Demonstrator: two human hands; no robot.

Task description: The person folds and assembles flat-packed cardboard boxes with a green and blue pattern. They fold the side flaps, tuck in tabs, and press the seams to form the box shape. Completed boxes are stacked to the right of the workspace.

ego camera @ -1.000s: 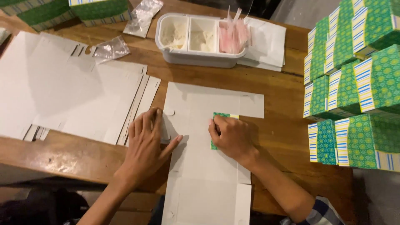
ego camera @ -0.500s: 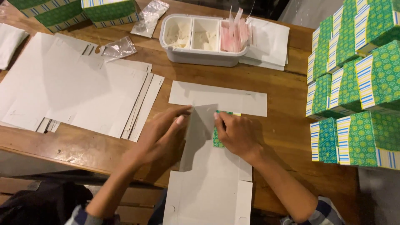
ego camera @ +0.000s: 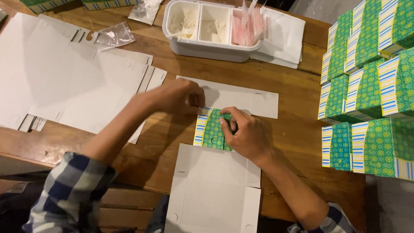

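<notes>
Two hands work on one flat white carton blank (ego camera: 215,190) that lies at the lower middle of the frame, on the near edge of the wooden counter (ego camera: 297,129). The blank is part folded: a green patterned panel (ego camera: 212,131) with striped yellow and blue edges is turned up at its middle. The right hand (ego camera: 243,133), centre frame, presses down on this panel, its fingers bent and the fingertips on the green face. The left hand (ego camera: 177,96), blurred, reaches in from the lower left and rests at the upper left corner of the fold, fingers curled; whether it pinches the card I cannot tell. To the left lies a stack of flat white blanks (ego camera: 64,82). At the right edge stand piled green patterned boxes (ego camera: 366,86). Farther off, at the top centre, sits a white divided tray (ego camera: 211,30) with pale contents and pink sachets (ego camera: 246,29), white paper sheets (ego camera: 284,39) beside it, and clear plastic bags (ego camera: 113,35) at the upper left.
</notes>
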